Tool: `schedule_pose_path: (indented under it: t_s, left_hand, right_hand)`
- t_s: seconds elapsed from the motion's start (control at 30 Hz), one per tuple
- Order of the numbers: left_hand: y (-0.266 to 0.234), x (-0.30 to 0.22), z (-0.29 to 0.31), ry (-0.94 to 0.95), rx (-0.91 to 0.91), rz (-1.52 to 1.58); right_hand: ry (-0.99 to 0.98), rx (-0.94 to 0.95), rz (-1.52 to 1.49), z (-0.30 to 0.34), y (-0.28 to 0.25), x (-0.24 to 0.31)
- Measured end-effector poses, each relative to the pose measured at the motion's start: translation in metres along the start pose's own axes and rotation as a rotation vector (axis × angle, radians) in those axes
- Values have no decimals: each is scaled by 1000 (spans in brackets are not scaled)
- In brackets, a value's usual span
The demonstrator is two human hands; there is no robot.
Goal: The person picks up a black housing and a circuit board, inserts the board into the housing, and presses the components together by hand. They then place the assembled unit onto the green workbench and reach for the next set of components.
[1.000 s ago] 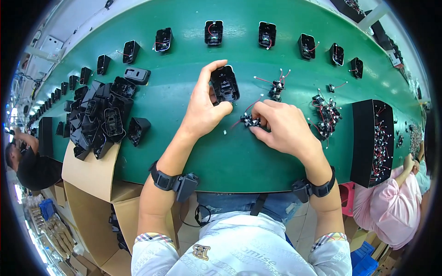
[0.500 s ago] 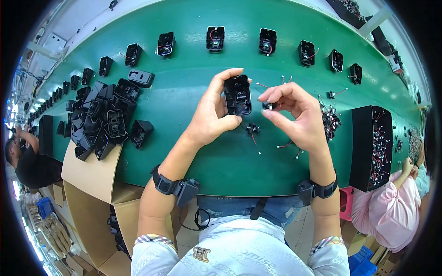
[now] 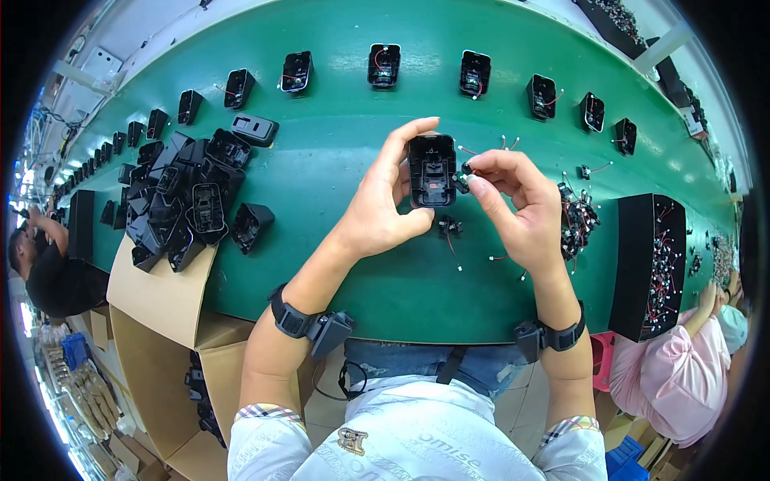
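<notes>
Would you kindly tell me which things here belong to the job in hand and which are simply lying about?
In hand:
left hand holding a black plastic housing
right hand pinching a small wired component

Lying about:
pile of empty housings
row of housings along the green table
black bin of wired parts

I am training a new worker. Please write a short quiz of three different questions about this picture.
1. True or false: the left hand holds a black plastic housing above the green belt.
2. What does the right hand pinch?
A. a small wired part
B. a screwdriver
3. On which side of the person is the pile of black housings?

Key: 1 true; 2 A; 3 left.
</notes>
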State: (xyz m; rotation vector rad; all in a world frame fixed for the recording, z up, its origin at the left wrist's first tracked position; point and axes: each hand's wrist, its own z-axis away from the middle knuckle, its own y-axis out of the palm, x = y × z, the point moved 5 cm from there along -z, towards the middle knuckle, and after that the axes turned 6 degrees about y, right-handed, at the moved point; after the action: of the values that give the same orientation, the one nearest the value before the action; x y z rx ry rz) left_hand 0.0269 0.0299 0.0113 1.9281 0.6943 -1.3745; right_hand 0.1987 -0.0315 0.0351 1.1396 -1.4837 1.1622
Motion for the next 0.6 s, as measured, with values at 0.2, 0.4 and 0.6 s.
schedule_pose_path:
  t_s: [0.2, 0.4, 0.6]
  left_hand:
    - [-3, 1, 1, 8, -11, 18]
    - [-1, 2, 2, 33, 3, -109]
    - [-4, 2, 4, 181, -19, -310]
  right_hand:
    - [-107, -3, 237, 0, 0, 8]
    - [-219, -72, 364, 1, -2, 15]
    - [-335, -49, 404, 1, 3, 21]
